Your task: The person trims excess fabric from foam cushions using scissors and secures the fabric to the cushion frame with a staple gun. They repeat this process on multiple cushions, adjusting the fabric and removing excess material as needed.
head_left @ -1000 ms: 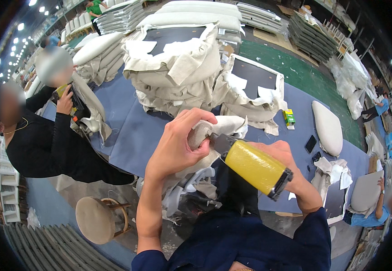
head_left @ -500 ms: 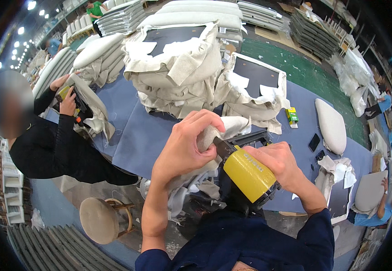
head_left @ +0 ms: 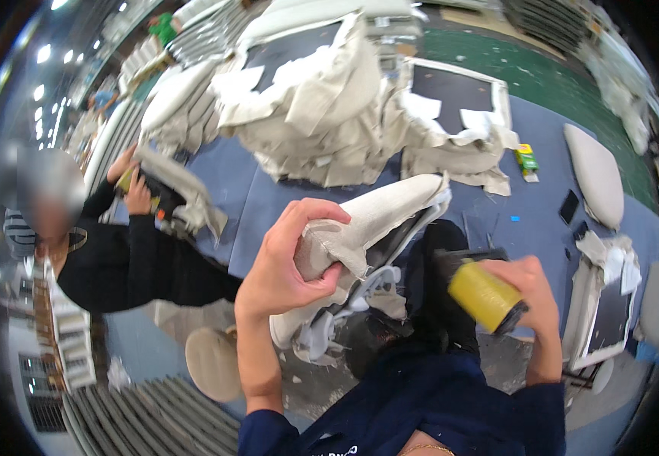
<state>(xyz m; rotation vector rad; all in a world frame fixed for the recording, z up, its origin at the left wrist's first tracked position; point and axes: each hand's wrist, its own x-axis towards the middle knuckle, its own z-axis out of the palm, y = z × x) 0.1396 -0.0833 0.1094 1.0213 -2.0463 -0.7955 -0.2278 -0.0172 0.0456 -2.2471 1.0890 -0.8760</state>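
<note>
My left hand point(head_left: 276, 262) is closed around the end of a beige fabric-covered chair cushion point(head_left: 390, 209), its thumb and fingers gripping the folded cloth at the corner. The cushion is tilted up in front of me, and ragged grey-white cloth edges hang along its underside. To the right and apart from it, my right hand point(head_left: 533, 287) is wrapped around a yellow and black staple gun point(head_left: 485, 298). Motion blurs the gun, and its nose points toward the cushion side.
Beige covers and cushions form a tall stack point(head_left: 314, 114) on the blue table point(head_left: 269, 190). A dark-backed cushion point(head_left: 451, 95), green-yellow box point(head_left: 526, 161), phone point(head_left: 569, 206) and pale cushion point(head_left: 595, 175) lie to the right. A co-worker point(head_left: 132, 258) works at left, near a round stool point(head_left: 212, 363).
My right hand has drawn the staple gun away from the cushion, to the right. The cushion has turned, showing more of its beige face. My view has shifted too.
</note>
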